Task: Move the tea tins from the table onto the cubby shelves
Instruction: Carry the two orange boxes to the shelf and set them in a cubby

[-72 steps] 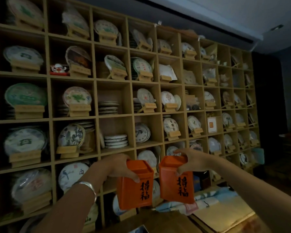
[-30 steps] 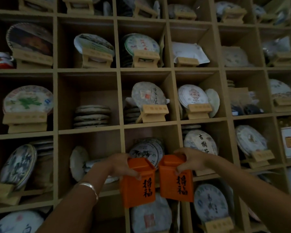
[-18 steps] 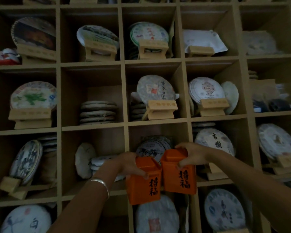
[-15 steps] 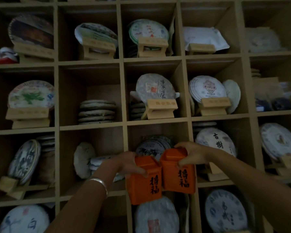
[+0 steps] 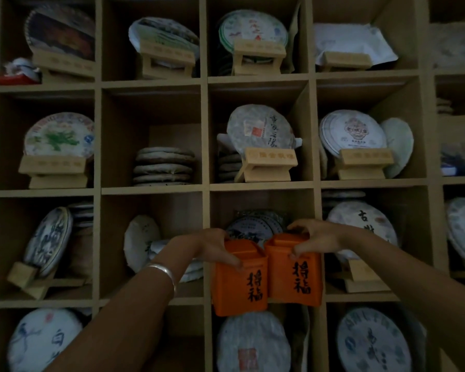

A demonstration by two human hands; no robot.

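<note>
I am looking at what reads as a tea shop or tea storeroom: a wall of wooden cubby shelves (image 5: 204,186) is filling my view, paper-wrapped round tea cakes (image 5: 261,128) are standing on small wooden display stands (image 5: 270,163), and bare cakes are lying stacked (image 5: 163,166) in the cubby to the left.

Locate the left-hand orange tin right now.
Head view, lower centre: the left orange tin is gripped at its lid by the left hand, touching the right orange tin, at the mouth of the cubby holding upright tea cakes.
</note>
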